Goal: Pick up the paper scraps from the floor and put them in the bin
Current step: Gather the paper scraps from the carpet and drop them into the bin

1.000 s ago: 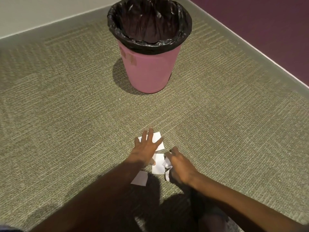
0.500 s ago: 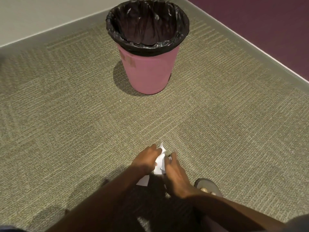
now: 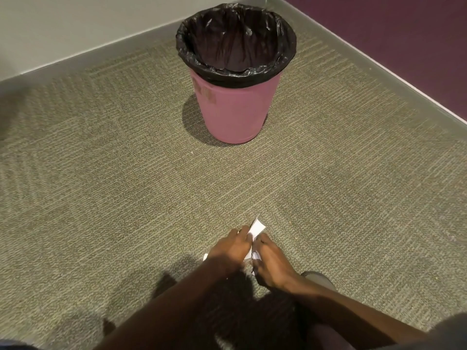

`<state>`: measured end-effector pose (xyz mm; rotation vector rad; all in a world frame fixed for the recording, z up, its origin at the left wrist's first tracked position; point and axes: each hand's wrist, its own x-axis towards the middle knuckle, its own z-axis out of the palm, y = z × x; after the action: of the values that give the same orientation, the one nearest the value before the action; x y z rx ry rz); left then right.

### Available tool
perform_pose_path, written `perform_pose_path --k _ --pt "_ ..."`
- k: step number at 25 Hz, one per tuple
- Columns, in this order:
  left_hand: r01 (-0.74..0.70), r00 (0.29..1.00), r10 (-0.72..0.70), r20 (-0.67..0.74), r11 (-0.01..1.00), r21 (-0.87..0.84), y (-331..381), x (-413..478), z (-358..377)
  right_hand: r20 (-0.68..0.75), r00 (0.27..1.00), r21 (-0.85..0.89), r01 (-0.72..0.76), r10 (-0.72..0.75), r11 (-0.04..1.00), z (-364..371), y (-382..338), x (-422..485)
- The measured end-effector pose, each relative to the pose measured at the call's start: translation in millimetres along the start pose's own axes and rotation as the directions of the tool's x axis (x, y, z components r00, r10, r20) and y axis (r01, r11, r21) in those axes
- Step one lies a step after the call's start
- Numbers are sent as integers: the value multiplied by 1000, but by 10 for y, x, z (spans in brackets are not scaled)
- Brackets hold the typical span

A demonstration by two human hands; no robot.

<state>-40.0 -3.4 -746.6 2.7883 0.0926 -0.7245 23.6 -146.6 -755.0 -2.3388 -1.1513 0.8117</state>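
White paper scraps (image 3: pixel 257 228) are pinched between my two hands low over the carpet, near the bottom middle of the view. My left hand (image 3: pixel 228 250) is closed on them from the left and my right hand (image 3: pixel 271 263) from the right; one corner sticks up past my fingertips. A small white edge of another scrap (image 3: pixel 205 256) peeks out under my left wrist. The pink bin (image 3: pixel 233 112) with its black liner stands upright farther ahead, open and apart from my hands.
Grey-green carpet (image 3: pixel 113 185) covers the floor. A pale wall with a grey skirting runs along the back left, and a purple wall (image 3: pixel 417 34) along the right. The toe of a shoe (image 3: pixel 318 280) shows beside my right wrist.
My left hand, flat and spread over the scraps a second ago, has closed on them. Both hands have drawn together, gathering the paper. The loose sheets on the carpet are mostly gone from sight.
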Motion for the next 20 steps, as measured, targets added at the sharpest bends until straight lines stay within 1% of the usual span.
perform_pose_path --k 2,4,5,7,8,9,11,13,14,16,17,19,20 --pt "7 999 -6 -53 1000 21 47 16 -36 7 1000 1 -7 7 1000 -41 -19 7" --pt "-12 992 17 -123 999 47 47 35 -46 41 996 14 -86 85 996 -151 -20 29" --pt "-21 990 29 -136 998 62 44 47 -47 53 990 30 -136 134 990 -233 -15 52" --pt "-19 989 29 -143 997 70 43 56 -56 27 978 103 -206 205 973 -456 -13 102" --pt "0 990 6 -141 999 46 40 59 -76 -3 974 140 -224 227 964 -604 -22 133" --pt "33 990 -33 -140 999 -2 27 55 -117 -43 969 159 -232 241 960 -766 -45 178" --pt "92 980 -117 -161 984 -154 -41 41 -324 -134 960 205 -217 247 955 -1144 -138 279" --pt "85 955 -167 -246 946 -312 -149 39 -712 -242 946 298 -141 218 944 -1593 -327 401" --pt "66 938 -184 -294 926 -372 -201 38 -980 -310 932 316 -86 188 945 -1825 -449 467" --pt "5 891 -217 -399 883 -470 -277 -11 -1619 -433 894 303 23 116 953 -2297 -726 605" --pt "-34 849 -236 -474 869 -493 -320 -50 -1950 -482 872 301 77 82 950 -2518 -869 675" --pt "-86 719 -272 -639 878 -471 -444 -120 -2578 -563 826 286 164 26 944 -2926 -1132 850" --pt "-91 659 -284 -697 889 -448 -518 -130 -2857 -596 803 268 192 6 944 -3091 -1246 957"
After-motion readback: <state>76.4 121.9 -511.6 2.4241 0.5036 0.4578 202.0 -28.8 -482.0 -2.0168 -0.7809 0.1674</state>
